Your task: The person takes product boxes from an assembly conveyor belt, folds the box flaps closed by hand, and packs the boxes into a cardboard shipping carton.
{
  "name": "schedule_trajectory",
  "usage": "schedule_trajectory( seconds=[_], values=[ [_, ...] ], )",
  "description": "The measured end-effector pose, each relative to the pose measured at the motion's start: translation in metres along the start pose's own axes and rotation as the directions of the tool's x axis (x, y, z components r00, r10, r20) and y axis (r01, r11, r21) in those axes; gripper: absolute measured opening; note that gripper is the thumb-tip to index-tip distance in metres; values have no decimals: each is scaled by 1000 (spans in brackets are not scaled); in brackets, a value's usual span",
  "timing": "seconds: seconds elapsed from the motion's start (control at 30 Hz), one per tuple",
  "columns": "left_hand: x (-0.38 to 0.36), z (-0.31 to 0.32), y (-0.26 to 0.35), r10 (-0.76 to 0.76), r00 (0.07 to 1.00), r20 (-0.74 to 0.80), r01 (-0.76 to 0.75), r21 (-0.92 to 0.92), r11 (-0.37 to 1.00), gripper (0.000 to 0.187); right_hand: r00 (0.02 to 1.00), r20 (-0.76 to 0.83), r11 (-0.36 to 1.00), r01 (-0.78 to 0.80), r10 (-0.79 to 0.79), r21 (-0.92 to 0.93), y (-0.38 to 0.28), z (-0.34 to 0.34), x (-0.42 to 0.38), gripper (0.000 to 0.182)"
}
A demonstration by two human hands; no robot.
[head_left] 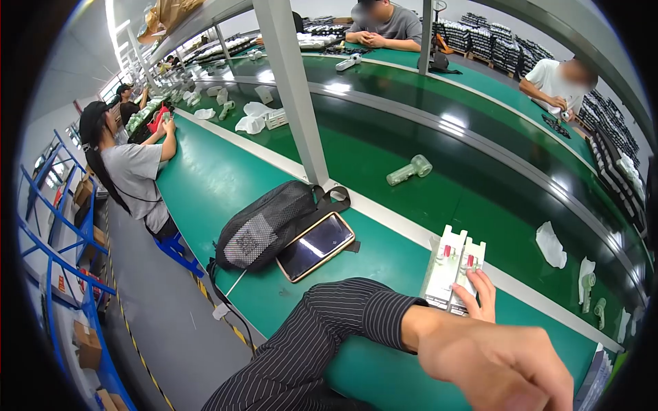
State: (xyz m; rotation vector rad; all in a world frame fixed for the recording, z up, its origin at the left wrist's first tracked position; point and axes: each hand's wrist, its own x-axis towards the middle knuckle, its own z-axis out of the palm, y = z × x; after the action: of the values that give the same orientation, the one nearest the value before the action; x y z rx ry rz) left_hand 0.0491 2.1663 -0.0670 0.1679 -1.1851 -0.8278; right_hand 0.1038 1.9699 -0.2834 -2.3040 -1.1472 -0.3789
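Two slim white cartons (pixel 443 270) with a red and green print stand side by side at the inner edge of the green bench, flaps raised at their upper ends. The fingers of my right hand (pixel 482 291) bend over the right-hand carton; its palm and wrist are hidden. In front of it, close to the camera, is my left hand (pixel 493 353), coming out of a striped sleeve (pixel 343 312). Its fingers curl down and closed, and whatever they hold is out of sight. A phone (pixel 317 246) lies beside a black mesh bag (pixel 264 226) to the left.
A dark green conveyor belt (pixel 370 147) runs past the bench, carrying a translucent green cylindrical part (pixel 410 170) and crumpled white wrappers (pixel 550 244). A grey post (pixel 291 89) rises at the bench edge. Other people sit at left (pixel 133 164) and across the belt (pixel 387 31).
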Motion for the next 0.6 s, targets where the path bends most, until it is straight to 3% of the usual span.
schedule_trajectory(
  seconds=[0.1,0.23,0.33,0.6],
  values=[
    [-2,-1,4,55,998,-33,-56,-30,998,77,1000,10,1000,9,-9,20,-3,0,5,67],
    [0,-15,7,110,991,74,-120,146,982,72,1000,0,1000,-5,5,9,-2,-5,2,67],
    [-3,-17,3,268,962,53,-272,250,929,71,1000,-10,1000,24,-24,-5,1,-1,1,68],
    [-1,-30,13,119,987,108,-147,306,941,63,1000,-11,1000,-16,16,0,1,3,-1,68]
  ],
)
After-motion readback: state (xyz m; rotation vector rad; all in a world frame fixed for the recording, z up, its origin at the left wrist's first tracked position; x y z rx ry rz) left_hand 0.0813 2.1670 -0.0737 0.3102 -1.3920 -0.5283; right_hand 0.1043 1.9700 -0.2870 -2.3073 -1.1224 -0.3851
